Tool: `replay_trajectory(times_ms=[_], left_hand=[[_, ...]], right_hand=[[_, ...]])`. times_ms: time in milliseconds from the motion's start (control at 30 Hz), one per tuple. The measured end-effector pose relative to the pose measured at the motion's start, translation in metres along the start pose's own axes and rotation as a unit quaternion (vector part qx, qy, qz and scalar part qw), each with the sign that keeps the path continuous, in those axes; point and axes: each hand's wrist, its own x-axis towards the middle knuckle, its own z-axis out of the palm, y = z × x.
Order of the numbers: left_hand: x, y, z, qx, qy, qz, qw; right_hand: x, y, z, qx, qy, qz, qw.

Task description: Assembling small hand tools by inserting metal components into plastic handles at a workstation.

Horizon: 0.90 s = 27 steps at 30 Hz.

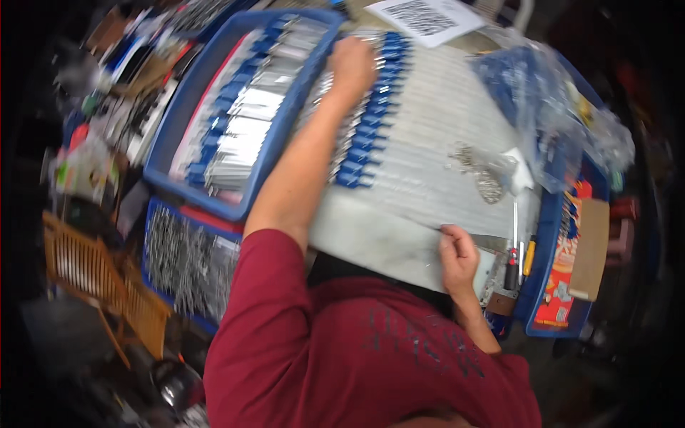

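Note:
My left hand [353, 68] reaches across to the far end of a row of metal pieces with blue parts [367, 135], laid side by side on the table. Its fingers curl downward, closed, and whatever they grip is hidden. Near the table's front edge, my right hand [459, 260] has its fingers bent together beside the edge of a whitish foam sheet [457, 100]. Whether something thin sits in that pinch cannot be made out. Under my left forearm's outer side stands a blue bin [158, 175] full of similar blue and silver pieces.
A pile of small metal parts [489, 187] lies on the foam. Clear plastic bags [549, 93] heap up at the far right. A screwdriver [511, 267] lies near a blue tray [531, 317]. Another tray of metal pieces [182, 264] and a wooden chair [93, 267] stand at left.

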Motion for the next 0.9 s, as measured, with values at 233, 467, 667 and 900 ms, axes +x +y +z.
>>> replay_trajectory(times_ms=[233, 467, 667, 900], left_hand=[[-0.079, 0.093, -0.105, -0.240, 0.075, 0.023, 0.968], [-0.186, 0.054, -0.227, -0.101, 0.011, -0.056, 0.993], [-0.283, -0.042, -0.306, 0.110, -0.010, -0.297, 0.948], [-0.399, -0.123, -0.383, 0.247, 0.001, -0.450, 0.858]], right_hand=[[0.004, 0.008, -0.007, 0.085, 0.018, 0.048, 0.995], [0.009, 0.002, -0.004, 0.087, 0.013, 0.026, 0.996], [0.007, -0.001, -0.002, 0.085, 0.021, 0.015, 0.996], [0.006, 0.005, -0.002, 0.066, 0.021, 0.006, 0.998]])
